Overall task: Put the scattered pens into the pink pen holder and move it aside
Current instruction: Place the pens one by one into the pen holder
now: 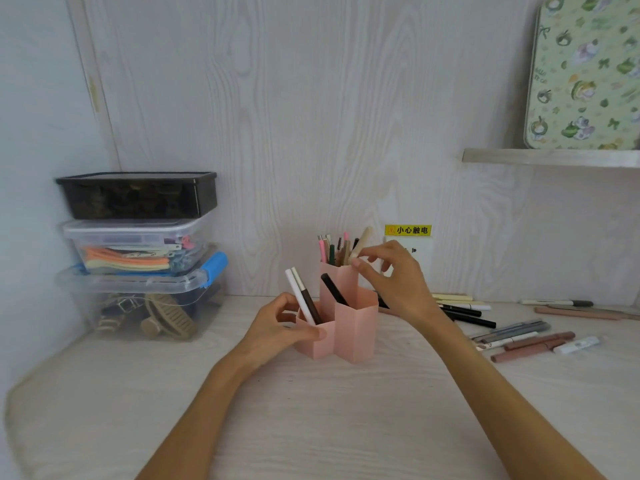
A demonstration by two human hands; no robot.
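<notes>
Step in hand: I am loading pens into the pink pen holder, which stands mid-desk, just in front of the wood-grain wall panel.
Left hand: my left hand curls around the holder's lowest front compartment, thumb across its face, bracing it; two pens, one white and one white-and-brown, lean in that compartment.
Right hand: my right hand pinches a cream pen between thumb and fingertips at the rim of the tall rear compartment, tilted among the pens already there; other fingers loosely spread.
Middle compartment: one black pen, leaning.
Still out: scattered pens lie on the desk to my right, so by my judgement the job is perhaps half done.
Next move: let the cream pen drop in, then reach right for more; moving the holder aside comes last.
</notes>
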